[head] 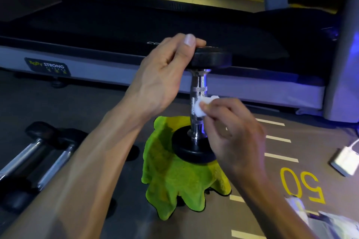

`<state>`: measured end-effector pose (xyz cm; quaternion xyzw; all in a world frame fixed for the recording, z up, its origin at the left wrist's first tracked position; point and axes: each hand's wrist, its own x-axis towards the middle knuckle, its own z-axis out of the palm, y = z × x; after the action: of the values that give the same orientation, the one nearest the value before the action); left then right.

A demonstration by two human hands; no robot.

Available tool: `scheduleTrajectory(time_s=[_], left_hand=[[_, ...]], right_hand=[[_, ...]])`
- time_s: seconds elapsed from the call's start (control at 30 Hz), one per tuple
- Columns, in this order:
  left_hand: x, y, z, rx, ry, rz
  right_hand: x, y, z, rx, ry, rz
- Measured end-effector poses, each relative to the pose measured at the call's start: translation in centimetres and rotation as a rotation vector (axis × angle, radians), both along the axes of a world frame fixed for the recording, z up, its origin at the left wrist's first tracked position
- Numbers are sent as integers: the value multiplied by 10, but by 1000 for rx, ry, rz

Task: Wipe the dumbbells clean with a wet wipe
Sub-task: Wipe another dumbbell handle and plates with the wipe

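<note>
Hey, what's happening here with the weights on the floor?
A person is cleaning a black-ended dumbbell with a chrome handle, stood upright on a lime green cloth. The left hand steadies its top end while the right hand presses a folded white wet wipe against the handle. Two more chrome-handled dumbbells lie on the floor to the left.

Dim room w/ blue-violet glow at right edge, glare on chrome handle [198,91], soft blur overall, wide-angle bending at edges.
</note>
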<state>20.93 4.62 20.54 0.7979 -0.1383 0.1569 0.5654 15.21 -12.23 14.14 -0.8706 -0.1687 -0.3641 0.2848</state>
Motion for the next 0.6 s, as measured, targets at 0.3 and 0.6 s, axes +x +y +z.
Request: scheduleTrajectory(time_s=[0.3,0.6], left_hand=[[-7,-7,2,-8,-12,-29],[-9,-7,1,-18,-34,-31]], right_hand=[[12,8,34,179,-206,-2],[18,12,28,110,-203,6]])
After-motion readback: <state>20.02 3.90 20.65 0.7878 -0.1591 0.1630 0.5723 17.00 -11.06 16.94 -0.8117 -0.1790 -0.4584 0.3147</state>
